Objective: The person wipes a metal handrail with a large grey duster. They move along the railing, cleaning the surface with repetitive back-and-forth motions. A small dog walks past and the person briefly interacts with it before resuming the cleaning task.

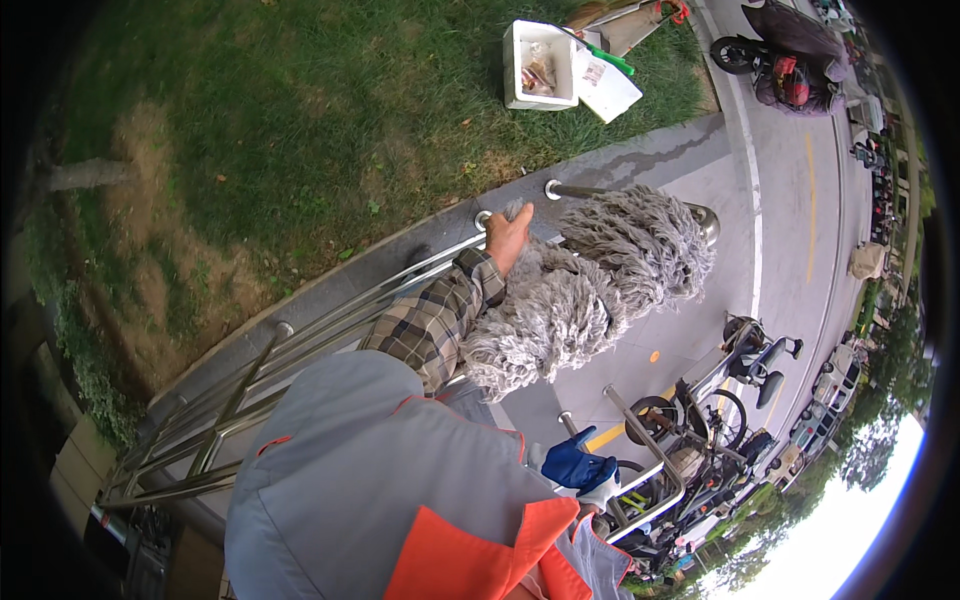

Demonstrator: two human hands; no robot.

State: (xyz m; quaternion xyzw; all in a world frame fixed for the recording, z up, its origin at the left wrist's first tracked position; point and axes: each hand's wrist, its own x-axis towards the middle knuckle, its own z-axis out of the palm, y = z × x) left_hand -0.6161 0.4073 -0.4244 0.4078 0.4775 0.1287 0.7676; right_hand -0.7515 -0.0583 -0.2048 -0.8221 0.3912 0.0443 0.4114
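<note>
My bare left hand [510, 238], in a plaid sleeve, is closed around part of a shaggy grey mop head [544, 322]; a grey tuft pokes out between thumb and fingers. A second shaggy mop head [645, 244] lies against the first on its far side, over a metal rail end [703, 221]. On my right hand [581, 463] is a white glove with a blue coated palm, near a bent metal rail [667, 480]. Some white fabric shows beside the blue glove. I cannot tell whether that hand holds anything.
Metal railings [360, 304] run along the stone kerb [442, 232] beside grass. A white foam box [540, 67] holds rubbish, its lid [606, 86] beside it under a green handle [611, 58]. Bicycles [724, 416] stand at right, and a covered scooter [787, 67] stands farther off.
</note>
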